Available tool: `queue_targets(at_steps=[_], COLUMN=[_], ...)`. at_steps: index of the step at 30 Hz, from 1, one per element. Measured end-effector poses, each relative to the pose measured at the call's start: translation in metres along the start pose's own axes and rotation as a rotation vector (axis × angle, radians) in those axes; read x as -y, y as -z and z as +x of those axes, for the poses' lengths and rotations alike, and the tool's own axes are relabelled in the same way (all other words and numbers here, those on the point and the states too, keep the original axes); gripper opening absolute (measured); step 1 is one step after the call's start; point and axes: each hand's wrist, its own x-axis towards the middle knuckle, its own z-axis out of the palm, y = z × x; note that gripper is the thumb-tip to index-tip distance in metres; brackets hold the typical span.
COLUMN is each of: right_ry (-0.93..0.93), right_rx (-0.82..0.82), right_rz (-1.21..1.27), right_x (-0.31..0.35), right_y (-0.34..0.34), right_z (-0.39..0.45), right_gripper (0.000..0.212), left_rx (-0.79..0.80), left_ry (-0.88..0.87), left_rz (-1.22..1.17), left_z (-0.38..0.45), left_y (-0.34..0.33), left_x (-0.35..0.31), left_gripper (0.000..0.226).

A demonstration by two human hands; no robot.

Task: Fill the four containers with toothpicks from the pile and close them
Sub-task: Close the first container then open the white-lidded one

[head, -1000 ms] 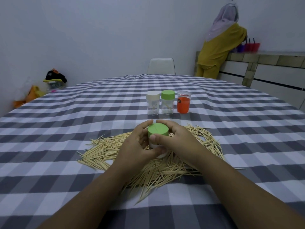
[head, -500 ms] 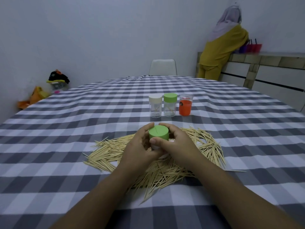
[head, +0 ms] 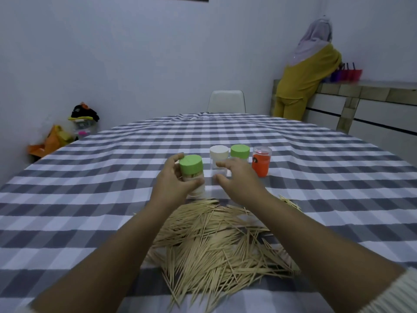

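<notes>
Green-lidded container (head: 191, 175), gripped by left hand (head: 173, 184) for set-down; right hand (head: 237, 179) beside it, fingers loose, holds nothing.

No text or label can be read.

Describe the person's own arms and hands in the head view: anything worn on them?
Both forearms are bare, as are the left hand and right hand: no gloves, rings, watch or markings visible. The only clothing showing is a cream ribbed sleeve cuff pushed up the right arm at the lower right corner.
</notes>
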Motion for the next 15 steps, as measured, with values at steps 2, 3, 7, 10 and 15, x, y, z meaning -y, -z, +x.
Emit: queue_targets(at_steps=[2, 3, 7, 10, 15], right_ry=[0.065, 0.091, 0.124, 0.100, 0.093], right_rx=[-0.083, -0.106, -0.055, 0.035, 0.034], right_rz=[-0.190, -0.272, -0.568, -0.683, -0.634], right_x=[-0.002, -0.004, -0.011, -0.018, -0.022], right_y=[-0.001, -0.001, -0.006, -0.008, -0.008], right_z=[0.015, 0.022, 0.049, 0.065, 0.073], right_gripper=[0.042, 0.043, 0.056, 0.061, 0.053], left_rx=[-0.019, -0.021, -0.015, 0.007, 0.054], left_ry=[0.013, 0.017, 0.037, 0.040, 0.031], left_rz=[0.028, 0.049, 0.093, 0.110, 0.122], left_z=[0.015, 0.022, 0.046, 0.060, 0.072], left_y=[-0.001, -0.002, -0.008, -0.014, -0.023], left_x=[0.004, 0.005, 0.016, 0.023, 0.030], left_gripper=[0.078, 0.078, 0.078, 0.079, 0.079])
